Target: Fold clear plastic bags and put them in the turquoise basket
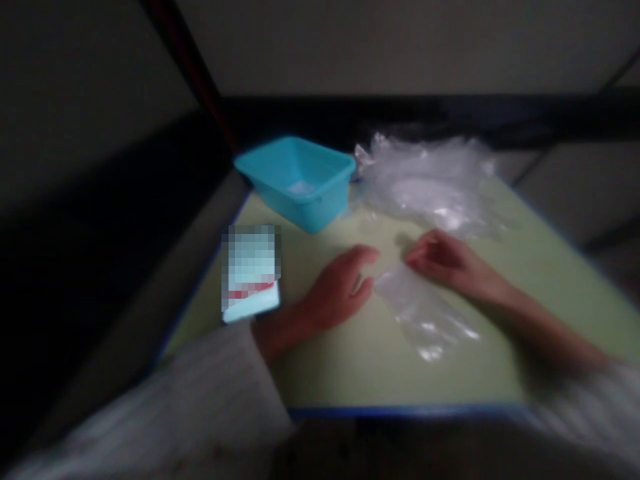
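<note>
A clear plastic bag (425, 317) lies on the pale yellow-green table between my hands, its surface shiny and wrinkled. My right hand (437, 260) is closed, fingertips pinched at the bag's upper edge. To the left of the bag is my left hand (345, 283), with thumb and fingers apart and nothing visible between them. Its thumb tip comes close to the bag's upper left corner; blur hides whether they touch.
A turquoise plastic basket (327, 210) stands at the back left with something whitish inside. Beside it, a heap of clear plastic bags (425, 180) covers the back right. A phone with a lit screen (253, 303) lies near the left edge of the blue-rimmed table (350, 380).
</note>
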Demonstrator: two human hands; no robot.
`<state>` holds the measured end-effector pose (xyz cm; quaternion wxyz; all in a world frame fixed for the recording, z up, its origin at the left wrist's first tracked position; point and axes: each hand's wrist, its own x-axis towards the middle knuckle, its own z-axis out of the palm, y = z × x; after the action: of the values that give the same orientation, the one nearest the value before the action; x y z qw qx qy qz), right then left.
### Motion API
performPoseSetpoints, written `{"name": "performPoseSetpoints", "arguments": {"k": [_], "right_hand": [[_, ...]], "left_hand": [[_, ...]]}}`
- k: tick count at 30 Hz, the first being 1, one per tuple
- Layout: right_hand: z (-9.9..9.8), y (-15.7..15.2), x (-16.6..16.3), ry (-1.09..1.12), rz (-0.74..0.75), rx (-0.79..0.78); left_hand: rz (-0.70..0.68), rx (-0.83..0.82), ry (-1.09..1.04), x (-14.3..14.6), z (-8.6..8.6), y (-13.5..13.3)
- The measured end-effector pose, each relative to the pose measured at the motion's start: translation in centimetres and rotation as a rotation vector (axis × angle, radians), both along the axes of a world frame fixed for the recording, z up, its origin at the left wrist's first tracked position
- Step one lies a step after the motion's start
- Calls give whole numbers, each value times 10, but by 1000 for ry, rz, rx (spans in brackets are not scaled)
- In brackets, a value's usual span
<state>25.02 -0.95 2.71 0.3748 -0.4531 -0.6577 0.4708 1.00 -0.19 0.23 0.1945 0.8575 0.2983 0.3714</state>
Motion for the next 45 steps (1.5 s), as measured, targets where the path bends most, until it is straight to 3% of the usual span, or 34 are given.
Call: {"name": "performPoseSetpoints", "arguments": {"k": [4,9,14,25,34,39,45], "right_hand": [[-2,-1,-7,93,167,17],[3,-2,-7,98,141,111],[3,1,-7,110,198,106],[-1,8,5,34,308,-46],[25,10,37,-267,538,-289],[36,2,49,-329,650,-458],[39,-5,53,-335,655,-527]], "left_hand": [[-5,8,60,-1,3,3],[-169,54,336,-2,4,3],[-227,70,536,-4,4,1],[-251,122,675,-5,4,0],[-247,115,706,-4,8,0],[-247,122,691,-5,8,0],[-241,107,642,-6,6,0]]}}
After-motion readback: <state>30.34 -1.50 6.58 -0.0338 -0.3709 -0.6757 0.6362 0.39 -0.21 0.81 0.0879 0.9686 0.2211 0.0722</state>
